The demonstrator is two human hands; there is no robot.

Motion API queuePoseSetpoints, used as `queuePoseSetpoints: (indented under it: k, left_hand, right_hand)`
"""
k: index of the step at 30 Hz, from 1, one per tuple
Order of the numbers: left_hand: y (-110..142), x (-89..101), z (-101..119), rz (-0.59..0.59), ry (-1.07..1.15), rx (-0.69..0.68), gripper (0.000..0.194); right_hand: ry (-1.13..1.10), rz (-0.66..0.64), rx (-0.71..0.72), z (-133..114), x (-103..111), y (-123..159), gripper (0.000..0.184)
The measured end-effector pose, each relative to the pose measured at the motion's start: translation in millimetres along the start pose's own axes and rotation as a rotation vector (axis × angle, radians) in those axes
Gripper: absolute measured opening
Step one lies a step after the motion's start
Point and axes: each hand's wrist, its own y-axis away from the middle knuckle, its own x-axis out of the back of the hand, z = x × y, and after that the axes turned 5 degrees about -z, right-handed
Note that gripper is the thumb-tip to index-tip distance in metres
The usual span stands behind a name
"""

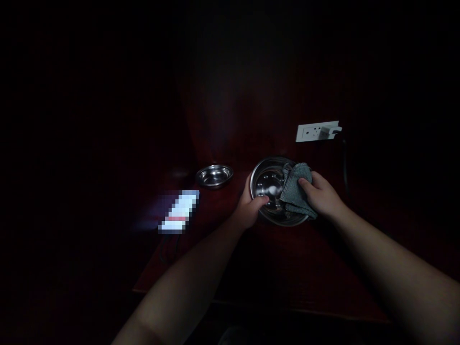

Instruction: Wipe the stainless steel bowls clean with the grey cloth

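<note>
1. Worn on the head, looking forward and down onto a dark counter point(287, 268).
2. Close: both forearms enter from the bottom edge.
3. Facing a wall with a socket strip point(316, 131).
4. Single view only.

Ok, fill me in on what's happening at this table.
A person is working in near darkness at a dark wooden table. The left hand grips the rim of a steel bowl, thumb inside. The right hand presses a grey cloth into it. A smaller steel bowl sits to the left, beside a lit, blurred object. A power strip lies behind.
</note>
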Motion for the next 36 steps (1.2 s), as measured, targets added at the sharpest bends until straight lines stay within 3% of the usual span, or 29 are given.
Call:
queuePoseSetpoints:
  k: [36]
  left_hand:
    - [1.4,1.8,-5.0,0.009,0.026,0.012,0.073]
  right_hand:
    - [0.017,0.001,-0.012,-3.1,-0.9,0.7,0.021]
